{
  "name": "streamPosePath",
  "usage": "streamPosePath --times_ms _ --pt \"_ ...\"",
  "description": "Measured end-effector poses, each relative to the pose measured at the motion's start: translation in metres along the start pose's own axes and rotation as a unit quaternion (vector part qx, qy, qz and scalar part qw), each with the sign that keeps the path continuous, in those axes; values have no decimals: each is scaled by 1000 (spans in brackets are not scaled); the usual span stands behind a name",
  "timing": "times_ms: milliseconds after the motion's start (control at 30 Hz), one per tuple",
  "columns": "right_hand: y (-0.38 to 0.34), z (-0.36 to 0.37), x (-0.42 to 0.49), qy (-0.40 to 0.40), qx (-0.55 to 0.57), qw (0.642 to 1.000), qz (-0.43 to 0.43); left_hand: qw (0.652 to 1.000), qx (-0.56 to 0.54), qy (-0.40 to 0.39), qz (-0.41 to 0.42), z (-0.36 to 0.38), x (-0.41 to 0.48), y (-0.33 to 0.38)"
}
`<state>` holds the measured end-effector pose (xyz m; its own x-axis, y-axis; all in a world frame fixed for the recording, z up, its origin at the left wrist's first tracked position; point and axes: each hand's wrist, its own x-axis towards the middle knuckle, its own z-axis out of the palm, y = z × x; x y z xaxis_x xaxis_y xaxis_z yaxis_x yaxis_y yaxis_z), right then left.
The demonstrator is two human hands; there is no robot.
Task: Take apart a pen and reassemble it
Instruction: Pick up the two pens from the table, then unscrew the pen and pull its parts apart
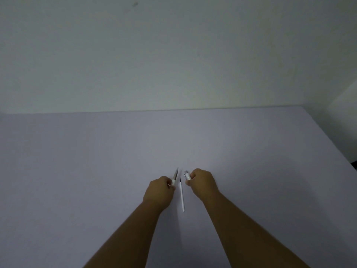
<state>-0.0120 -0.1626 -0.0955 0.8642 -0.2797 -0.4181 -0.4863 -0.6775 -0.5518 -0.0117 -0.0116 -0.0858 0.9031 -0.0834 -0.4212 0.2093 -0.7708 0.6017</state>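
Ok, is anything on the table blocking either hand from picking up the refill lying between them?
Nothing visible does. The refill lies bare on the table between the left hand, which holds the tip piece, and the right hand, which holds the barrel.

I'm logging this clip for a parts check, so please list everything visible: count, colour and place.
pen tip section: 1, grey cone with white collar, held in the left hand, pointing away from the person.
pen barrel: 1, white with a silvery end, held in the right hand.
refill: 1, white tube with a dark tip, lying on the table between the two hands.
table: 1, pale lilac-grey, filling the lower half of the view.
wall: 1, off-white, behind the table.
left hand: 1, closed around the tip section.
right hand: 1, closed around the barrel.
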Motion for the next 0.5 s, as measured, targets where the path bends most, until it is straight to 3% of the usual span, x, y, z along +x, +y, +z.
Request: streamPosePath --times_ms 500 --pt "12 13 -2 5 -71 997 -33 998 58 11 20 2 -1 -6"
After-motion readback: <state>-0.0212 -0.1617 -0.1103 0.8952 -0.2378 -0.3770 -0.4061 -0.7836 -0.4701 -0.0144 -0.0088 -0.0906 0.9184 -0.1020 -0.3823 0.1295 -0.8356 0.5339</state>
